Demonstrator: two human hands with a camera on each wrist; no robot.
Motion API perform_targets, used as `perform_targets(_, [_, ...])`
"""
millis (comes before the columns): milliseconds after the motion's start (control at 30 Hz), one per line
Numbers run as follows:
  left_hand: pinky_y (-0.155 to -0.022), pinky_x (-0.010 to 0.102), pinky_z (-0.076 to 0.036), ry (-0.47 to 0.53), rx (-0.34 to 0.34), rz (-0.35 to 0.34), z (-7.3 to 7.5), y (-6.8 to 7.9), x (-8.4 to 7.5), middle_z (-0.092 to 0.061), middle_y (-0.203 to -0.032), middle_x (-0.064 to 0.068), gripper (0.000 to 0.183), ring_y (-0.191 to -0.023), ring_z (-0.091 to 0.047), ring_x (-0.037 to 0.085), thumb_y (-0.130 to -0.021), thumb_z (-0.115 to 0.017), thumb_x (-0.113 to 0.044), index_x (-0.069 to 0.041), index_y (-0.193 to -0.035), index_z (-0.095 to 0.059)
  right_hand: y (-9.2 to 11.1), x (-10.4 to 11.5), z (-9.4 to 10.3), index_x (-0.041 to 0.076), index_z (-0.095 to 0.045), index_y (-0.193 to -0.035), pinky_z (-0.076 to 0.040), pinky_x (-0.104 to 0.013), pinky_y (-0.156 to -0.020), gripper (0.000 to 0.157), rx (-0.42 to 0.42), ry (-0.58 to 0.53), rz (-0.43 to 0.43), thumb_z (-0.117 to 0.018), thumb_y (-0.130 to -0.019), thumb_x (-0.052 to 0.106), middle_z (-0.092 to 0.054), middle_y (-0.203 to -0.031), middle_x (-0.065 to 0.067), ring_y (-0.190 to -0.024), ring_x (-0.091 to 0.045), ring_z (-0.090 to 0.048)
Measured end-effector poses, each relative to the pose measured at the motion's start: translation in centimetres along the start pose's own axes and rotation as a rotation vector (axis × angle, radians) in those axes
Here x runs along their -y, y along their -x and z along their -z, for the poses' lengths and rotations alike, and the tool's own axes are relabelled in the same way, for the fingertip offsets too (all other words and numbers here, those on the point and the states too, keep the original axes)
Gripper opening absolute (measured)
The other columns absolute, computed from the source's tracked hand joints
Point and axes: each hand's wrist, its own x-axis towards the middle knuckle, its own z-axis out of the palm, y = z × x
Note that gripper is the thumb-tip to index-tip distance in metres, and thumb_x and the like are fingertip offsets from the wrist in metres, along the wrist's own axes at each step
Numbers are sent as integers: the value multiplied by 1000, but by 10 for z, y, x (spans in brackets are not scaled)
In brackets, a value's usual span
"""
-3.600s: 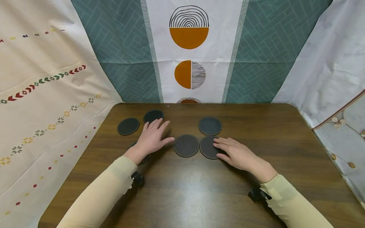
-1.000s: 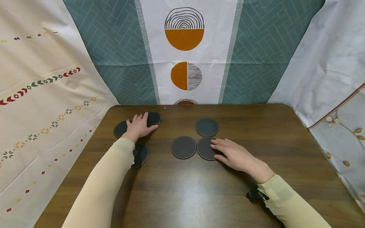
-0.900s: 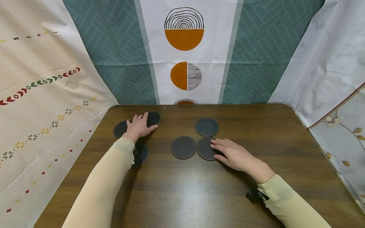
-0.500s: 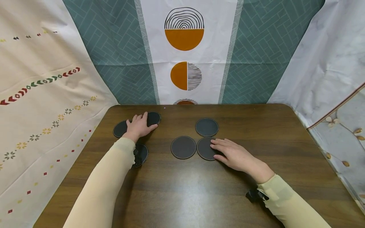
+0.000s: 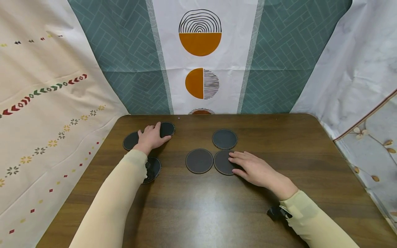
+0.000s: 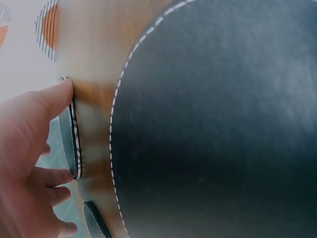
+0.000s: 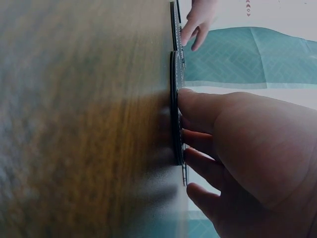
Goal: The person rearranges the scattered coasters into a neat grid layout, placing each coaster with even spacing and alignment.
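Several round black coasters with pale edge stitching lie on the brown table. My left hand [image 5: 150, 138] is at the back left coaster [image 5: 168, 128], thumb and fingers set at its edge on opposite sides, as the left wrist view shows. The far left coaster [image 5: 130, 141] is partly hidden behind that hand. Under the left wrist lies another coaster [image 6: 213, 119], large and near in the left wrist view. My right hand [image 5: 255, 169] rests its fingertips on the right coaster [image 5: 221, 161] with relaxed fingers. Touching it are the middle coaster [image 5: 199, 161] and the back coaster [image 5: 224, 138].
The wooden table [image 5: 192, 213] has rounded far corners. Behind it hangs a teal and white cloth [image 5: 130, 51] with orange shapes. Cream patterned fabric [image 5: 40, 131] borders the left side, and a pale floral cloth [image 5: 356, 86] the right.
Since the earliest frame my left hand has shifted left, down to the back left coaster's edge. Over the last second both hands have stayed still. The coasters keep their places.
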Motion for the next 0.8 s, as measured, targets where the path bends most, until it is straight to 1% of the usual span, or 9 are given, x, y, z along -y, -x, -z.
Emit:
perform_targets(133, [-124, 82, -10, 6, 2, -5, 0, -1, 0, -36, -169, 36, 94, -161, -24, 53, -107, -65, -54, -1, -174, -24, 0, 1, 1, 0, -65, -153, -34, -60, -127, 50, 2, -3, -2, -73, -110, 25, -55, -164, -18, -153, -38, -50])
perform_targets(267, [-124, 81, -11, 1, -8, -6, -1, -2, 0, -38, -167, 36, 94, -158, -29, 55, -106, -65, -54, -1, -173, -25, 0, 1, 1, 1, -65, -153, -33, -60, -127, 50, 0, -1, -5, -73, -109, 25, -55, -164, -18, -153, -37, -50])
perform_targets(500, [-124, 78, -16, -18, -33, -11, -1, -3, -1, -43, -162, 39, 94, -150, -37, 59, -104, -67, -55, 0, -171, -30, 0, 0, -1, 1, -65, -152, -34, -61, -126, 50, -8, 1, 7, -73, -109, 25, -55, -164, -18, -153, -37, -51])
perform_targets(633, [-124, 77, -19, -19, -50, -19, 0, -3, -3, -46, -159, 39, 94, -148, -40, 59, -102, -69, -54, 1, -169, -33, 1, 0, -1, 1, -65, -153, -34, -61, -126, 50, -8, 2, 4, -73, -110, 25, -55, -164, -17, -153, -37, -50])
perform_targets(800, [-124, 76, -18, -18, -56, -39, 0, -2, -5, -48, -158, 38, 94, -147, -42, 58, -101, -71, -55, 3, -167, -36, 1, 1, 0, 1, -64, -153, -34, -61, -126, 50, 0, 2, 1, -72, -110, 26, -54, -164, -17, -153, -37, -50])
